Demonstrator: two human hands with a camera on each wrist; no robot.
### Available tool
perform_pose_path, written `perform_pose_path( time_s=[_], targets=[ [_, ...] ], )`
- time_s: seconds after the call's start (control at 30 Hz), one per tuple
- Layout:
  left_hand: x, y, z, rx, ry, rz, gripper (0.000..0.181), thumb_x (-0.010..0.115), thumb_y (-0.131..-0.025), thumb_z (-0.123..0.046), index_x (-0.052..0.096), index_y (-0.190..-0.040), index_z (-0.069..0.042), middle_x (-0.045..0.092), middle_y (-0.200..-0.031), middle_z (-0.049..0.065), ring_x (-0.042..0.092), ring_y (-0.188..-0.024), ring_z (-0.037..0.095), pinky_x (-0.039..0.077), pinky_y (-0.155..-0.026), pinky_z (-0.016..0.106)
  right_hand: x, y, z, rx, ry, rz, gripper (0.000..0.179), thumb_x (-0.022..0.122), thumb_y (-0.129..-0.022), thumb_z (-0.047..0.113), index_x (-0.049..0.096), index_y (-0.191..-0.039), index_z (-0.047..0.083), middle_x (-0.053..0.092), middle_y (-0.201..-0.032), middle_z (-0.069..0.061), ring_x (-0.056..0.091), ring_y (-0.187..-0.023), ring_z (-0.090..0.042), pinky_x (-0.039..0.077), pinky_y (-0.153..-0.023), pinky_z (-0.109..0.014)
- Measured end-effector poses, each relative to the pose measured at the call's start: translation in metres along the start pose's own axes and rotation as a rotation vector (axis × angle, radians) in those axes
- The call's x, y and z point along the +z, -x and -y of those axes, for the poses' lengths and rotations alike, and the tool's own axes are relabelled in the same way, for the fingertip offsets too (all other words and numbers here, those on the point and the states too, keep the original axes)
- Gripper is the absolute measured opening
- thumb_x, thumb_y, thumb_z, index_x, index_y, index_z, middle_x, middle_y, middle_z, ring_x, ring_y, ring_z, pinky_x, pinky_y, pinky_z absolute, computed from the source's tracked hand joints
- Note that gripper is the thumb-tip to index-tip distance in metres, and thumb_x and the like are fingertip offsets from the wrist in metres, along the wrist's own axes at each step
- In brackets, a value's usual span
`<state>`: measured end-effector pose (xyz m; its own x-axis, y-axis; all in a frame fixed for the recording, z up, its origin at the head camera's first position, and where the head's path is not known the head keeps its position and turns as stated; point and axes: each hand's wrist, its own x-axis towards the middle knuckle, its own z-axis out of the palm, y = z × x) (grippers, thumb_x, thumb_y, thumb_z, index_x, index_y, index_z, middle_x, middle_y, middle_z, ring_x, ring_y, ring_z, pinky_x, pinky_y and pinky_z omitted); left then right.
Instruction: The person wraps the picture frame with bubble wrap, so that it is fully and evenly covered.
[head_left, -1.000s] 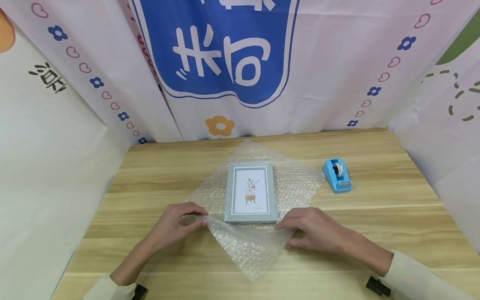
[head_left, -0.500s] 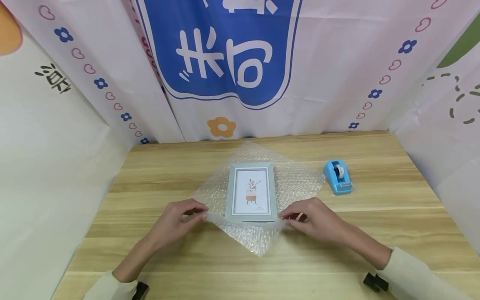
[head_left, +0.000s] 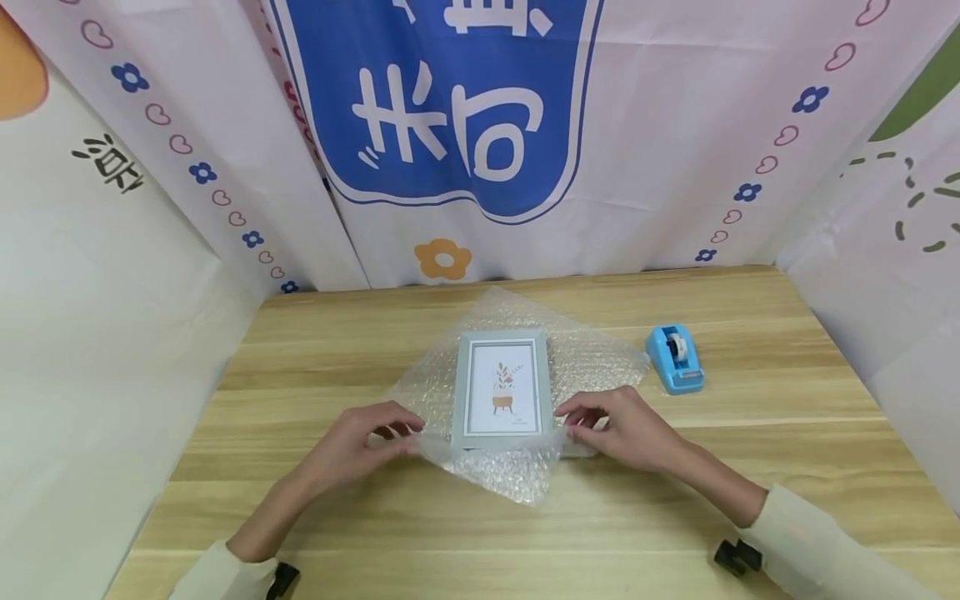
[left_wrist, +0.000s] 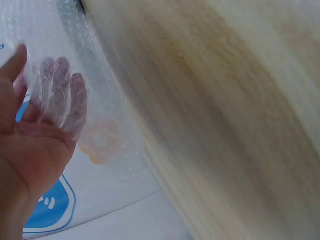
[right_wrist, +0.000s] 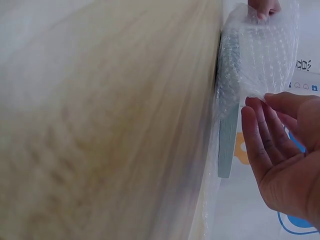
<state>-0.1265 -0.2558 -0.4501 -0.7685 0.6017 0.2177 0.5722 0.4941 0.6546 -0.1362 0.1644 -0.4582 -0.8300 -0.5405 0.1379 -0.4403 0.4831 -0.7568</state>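
Note:
A pale grey-green picture frame [head_left: 501,387] lies face up on a sheet of bubble wrap [head_left: 596,350], its picture showing a potted plant. The sheet sits cornerwise, and its near corner is lifted and folded up over the frame's lower edge. At the left of this fold, my left hand [head_left: 375,435] pinches the wrap; several of its fingers show through the clear film in the left wrist view. My right hand [head_left: 617,427] pinches the fold's other side between thumb and fingertips, close to the frame's lower right corner. In the right wrist view the frame's side [right_wrist: 228,145] stands out below the wrap.
A blue tape dispenser [head_left: 677,360] with a roll in it stands to the right, beside the sheet's right corner. The wooden table [head_left: 315,333] ends at a printed cloth backdrop [head_left: 652,150], and pale sheets hang at both sides.
The near part of the bubble wrap has been drawn up over the frame's lower edge. My right hand has risen slightly and now pinches the wrap; the left still holds its side.

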Motion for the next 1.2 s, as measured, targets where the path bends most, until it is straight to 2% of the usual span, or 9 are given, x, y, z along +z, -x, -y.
perform_pose_path(
  time_s=[0.07,0.17,0.3,0.37,0.43,0.57,0.7,0.93,1.2],
  targets=[
    [0.003,0.001,0.000,0.082,-0.016,0.035,0.038,0.089,-0.085,-0.009,0.076,-0.120,-0.006,0.079,-0.113,0.005,0.075,-0.095,0.011,0.066,-0.084,0.029,0.000,0.000,0.000,0.006,0.001,-0.006,0.020,0.077,-0.097,0.006,0.081,-0.115,0.013,0.081,-0.093,0.006,0.071,-0.085,0.000,0.063,-0.079,-0.024],
    [0.011,0.001,-0.005,0.202,-0.087,0.046,0.044,0.093,-0.083,-0.011,0.076,-0.123,-0.007,0.078,-0.117,0.004,0.075,-0.099,0.014,0.064,-0.089,0.028,0.001,0.000,-0.001,0.015,0.004,-0.018,0.020,0.077,-0.097,0.005,0.081,-0.115,0.013,0.081,-0.093,0.006,0.071,-0.084,0.000,0.063,-0.079,-0.024],
    [0.020,-0.003,-0.020,0.318,-0.174,-0.015,0.045,0.089,-0.080,-0.004,0.076,-0.122,-0.010,0.078,-0.118,0.000,0.076,-0.105,0.015,0.061,-0.095,0.025,0.000,0.001,0.000,0.020,0.007,-0.024,0.021,0.077,-0.096,0.005,0.081,-0.115,0.012,0.081,-0.093,0.005,0.071,-0.084,0.000,0.064,-0.079,-0.026],
    [0.024,-0.007,-0.029,0.358,-0.180,-0.052,0.043,0.087,-0.079,0.000,0.076,-0.120,-0.011,0.078,-0.116,-0.001,0.076,-0.104,0.015,0.062,-0.094,0.025,0.001,0.001,0.001,0.019,0.005,-0.022,0.022,0.077,-0.095,0.004,0.081,-0.116,0.012,0.081,-0.094,0.005,0.071,-0.085,0.000,0.064,-0.078,-0.026],
    [0.026,-0.012,-0.037,0.370,-0.156,-0.072,0.037,0.085,-0.082,0.002,0.077,-0.116,-0.011,0.079,-0.112,-0.001,0.076,-0.099,0.013,0.062,-0.089,0.023,0.002,0.002,0.002,0.017,-0.006,-0.019,0.023,0.077,-0.095,0.004,0.081,-0.116,0.012,0.081,-0.095,0.005,0.071,-0.086,0.000,0.064,-0.076,-0.026],
    [0.029,-0.020,-0.048,0.338,-0.098,-0.098,0.029,0.081,-0.087,0.007,0.078,-0.108,-0.012,0.081,-0.105,-0.001,0.075,-0.089,0.009,0.061,-0.079,0.017,0.003,0.004,0.006,0.005,-0.045,0.002,0.025,0.077,-0.094,0.003,0.081,-0.118,0.011,0.082,-0.098,0.006,0.073,-0.090,-0.001,0.065,-0.073,-0.023],
    [0.029,-0.025,-0.050,0.272,-0.072,-0.130,0.026,0.080,-0.086,0.009,0.079,-0.102,-0.011,0.081,-0.098,0.002,0.075,-0.084,0.008,0.060,-0.073,0.014,0.001,0.008,0.007,-0.023,-0.071,0.033,0.026,0.079,-0.093,0.002,0.081,-0.117,0.011,0.082,-0.101,0.003,0.073,-0.092,-0.002,0.065,-0.074,-0.023],
    [0.028,-0.027,-0.049,0.117,0.003,-0.182,0.018,0.082,-0.089,0.006,0.080,-0.098,-0.009,0.082,-0.093,0.004,0.075,-0.080,0.005,0.063,-0.063,0.020,0.001,0.014,0.009,-0.086,-0.120,0.078,0.025,0.082,-0.092,0.003,0.082,-0.116,0.011,0.082,-0.106,-0.002,0.075,-0.093,-0.007,0.066,-0.077,-0.025],
    [0.029,-0.029,-0.050,0.054,0.022,-0.238,0.010,0.085,-0.090,-0.003,0.081,-0.096,-0.011,0.081,-0.088,0.000,0.072,-0.075,0.002,0.063,-0.059,0.024,0.010,0.018,0.017,-0.178,-0.112,0.083,0.027,0.086,-0.092,0.010,0.082,-0.117,0.018,0.082,-0.106,0.004,0.076,-0.093,-0.008,0.066,-0.077,-0.027]
  ],
)
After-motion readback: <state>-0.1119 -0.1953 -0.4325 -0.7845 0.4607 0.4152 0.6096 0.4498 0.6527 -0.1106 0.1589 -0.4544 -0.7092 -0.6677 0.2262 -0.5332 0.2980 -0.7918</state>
